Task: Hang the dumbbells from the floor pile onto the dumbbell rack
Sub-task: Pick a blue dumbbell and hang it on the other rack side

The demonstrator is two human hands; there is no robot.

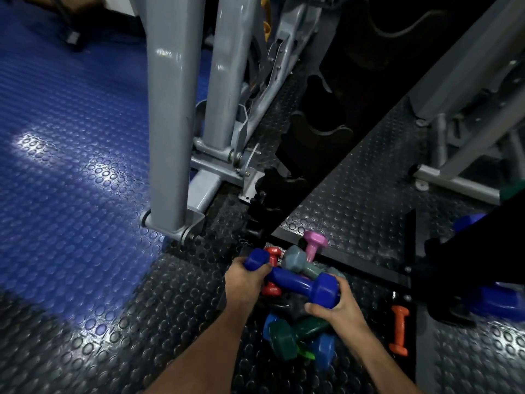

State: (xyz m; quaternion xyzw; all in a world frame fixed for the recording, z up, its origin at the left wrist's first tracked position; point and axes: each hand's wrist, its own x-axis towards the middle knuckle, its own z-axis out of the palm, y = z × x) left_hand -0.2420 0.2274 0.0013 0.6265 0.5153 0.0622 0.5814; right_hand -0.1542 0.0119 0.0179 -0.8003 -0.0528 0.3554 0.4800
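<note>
A large blue dumbbell (295,282) is held above the floor pile, one head in each hand. My left hand (244,280) grips its far-left head and my right hand (333,305) cups its near-right head. Under it lie a grey dumbbell (297,261), a pink one (314,244), a red one (271,275), a green one (287,336) and a smaller blue one (322,351). The black dumbbell rack (309,135) with curved cradles rises behind the pile, dark and empty where visible.
An orange dumbbell (399,331) lies alone to the right. Another blue dumbbell (494,300) sits at the right edge beside a dark leg (466,251). Grey machine frames (170,123) stand left of the rack and at the upper right (460,172). The studded floor mat (71,180) spreads left.
</note>
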